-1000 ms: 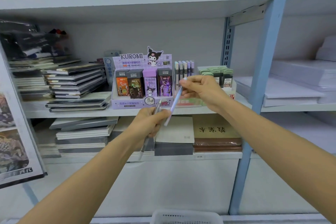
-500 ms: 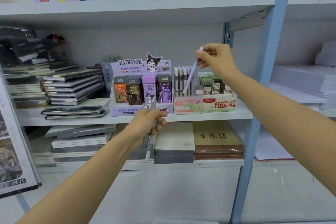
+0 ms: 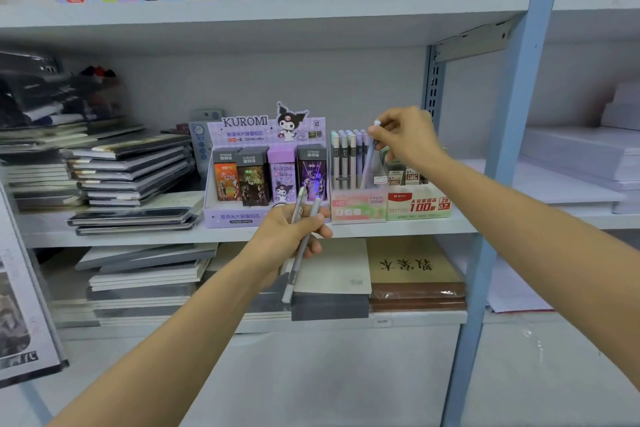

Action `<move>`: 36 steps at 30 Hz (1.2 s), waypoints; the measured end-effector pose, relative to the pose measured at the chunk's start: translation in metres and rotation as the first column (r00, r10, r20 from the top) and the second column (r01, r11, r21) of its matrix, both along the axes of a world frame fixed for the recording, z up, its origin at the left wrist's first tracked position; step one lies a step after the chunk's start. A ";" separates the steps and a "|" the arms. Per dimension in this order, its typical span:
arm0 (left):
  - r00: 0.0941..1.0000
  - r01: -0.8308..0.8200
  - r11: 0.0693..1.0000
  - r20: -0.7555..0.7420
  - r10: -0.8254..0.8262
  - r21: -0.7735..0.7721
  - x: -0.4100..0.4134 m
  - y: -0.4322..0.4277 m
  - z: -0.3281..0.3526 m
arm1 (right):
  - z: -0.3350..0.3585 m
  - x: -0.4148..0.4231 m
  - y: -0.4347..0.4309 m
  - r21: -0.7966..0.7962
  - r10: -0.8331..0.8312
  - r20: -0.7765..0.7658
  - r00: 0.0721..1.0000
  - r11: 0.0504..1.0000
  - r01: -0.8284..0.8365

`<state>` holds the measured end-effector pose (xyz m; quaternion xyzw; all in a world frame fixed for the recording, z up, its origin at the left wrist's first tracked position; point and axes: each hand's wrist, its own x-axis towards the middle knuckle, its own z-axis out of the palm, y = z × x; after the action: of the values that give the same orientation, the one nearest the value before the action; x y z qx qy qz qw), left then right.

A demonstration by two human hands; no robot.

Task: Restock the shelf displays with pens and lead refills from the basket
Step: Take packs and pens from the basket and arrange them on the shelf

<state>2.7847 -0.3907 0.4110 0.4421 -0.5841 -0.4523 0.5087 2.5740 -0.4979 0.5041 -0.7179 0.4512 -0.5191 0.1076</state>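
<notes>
Pen [image 3: 369, 163] now leans tilted in the pink display box [image 3: 358, 210], lower than half a second ago. My raised right hand [image 3: 407, 139] pinches its cap. My left hand [image 3: 287, 236] sits lower, gripping two more pens [image 3: 294, 272].

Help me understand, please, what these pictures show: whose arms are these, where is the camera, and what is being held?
There is no machine here. A person wears one wide-angle camera on the head, so the picture looks forward and down along both bare arms at a shop shelf. The right hand pinches the top of a pale purple pen, whose lower end dips into the clear pen display box, beside pens standing there. The left hand grips two more pens in front of the shelf edge. Left of the pen box stands the Kuromi lead refill display; right of it, a red-and-green refill box. Stacked notebooks lie further left.
</notes>
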 end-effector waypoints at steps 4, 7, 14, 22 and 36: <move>1.000 0.008 1.000 0.013 -0.008 -0.003 0.001 -0.001 -0.001 | 0.007 -0.002 -0.002 0.052 0.043 -0.111 0.993 0.998 -0.037; 1.000 0.017 1.000 0.007 -0.017 -0.001 0.001 -0.003 -0.001 | 0.007 0.000 -0.003 0.087 0.083 -0.049 0.995 0.993 -0.078; 1.000 0.017 1.000 0.000 -0.017 -0.003 0.003 -0.003 0.001 | 0.005 0.003 -0.009 -0.050 0.002 -0.029 1.000 0.999 -0.004; 0.999 0.005 1.000 -0.039 -0.005 -0.006 -0.002 -0.002 0.004 | 0.002 -0.001 -0.016 -0.049 -0.109 -0.215 0.971 0.994 0.101; 0.989 -0.038 0.999 -0.143 0.036 -0.015 -0.025 0.005 0.012 | -0.041 0.010 0.064 0.360 0.555 0.044 0.831 0.767 -0.531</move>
<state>2.7597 -0.3859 0.4233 0.4149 -0.5418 -0.4682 0.5613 2.5839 -0.4337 0.4629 -0.8021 0.3141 -0.3512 0.3670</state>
